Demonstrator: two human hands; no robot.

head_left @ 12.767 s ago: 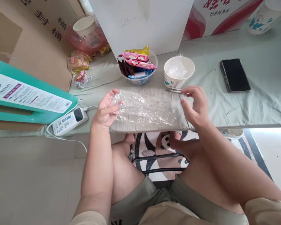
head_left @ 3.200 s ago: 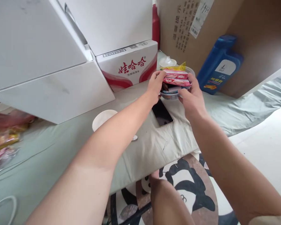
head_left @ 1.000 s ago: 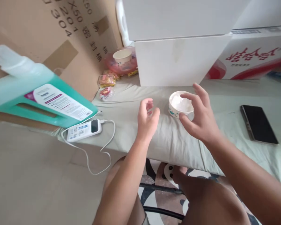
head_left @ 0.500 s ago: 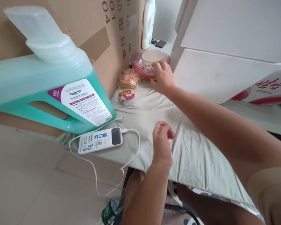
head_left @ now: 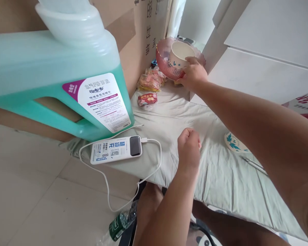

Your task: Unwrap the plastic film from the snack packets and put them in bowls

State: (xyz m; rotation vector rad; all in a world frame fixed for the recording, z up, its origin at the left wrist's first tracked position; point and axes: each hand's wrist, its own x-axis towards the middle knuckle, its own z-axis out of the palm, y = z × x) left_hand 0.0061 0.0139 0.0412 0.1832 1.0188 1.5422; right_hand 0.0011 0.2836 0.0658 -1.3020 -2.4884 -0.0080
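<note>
Now | right hand [head_left: 193, 73] grips tilted pink bowl [head_left: 166, 61] holding paper cup [head_left: 181, 54] | left hand [head_left: 188, 150] fisted, empty

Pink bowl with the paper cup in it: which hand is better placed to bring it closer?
The right hand. It already grips the rim of the pink bowl, tilting it with the paper cup inside. The left hand is a closed fist low over the cloth, well short of the bowl.
</note>
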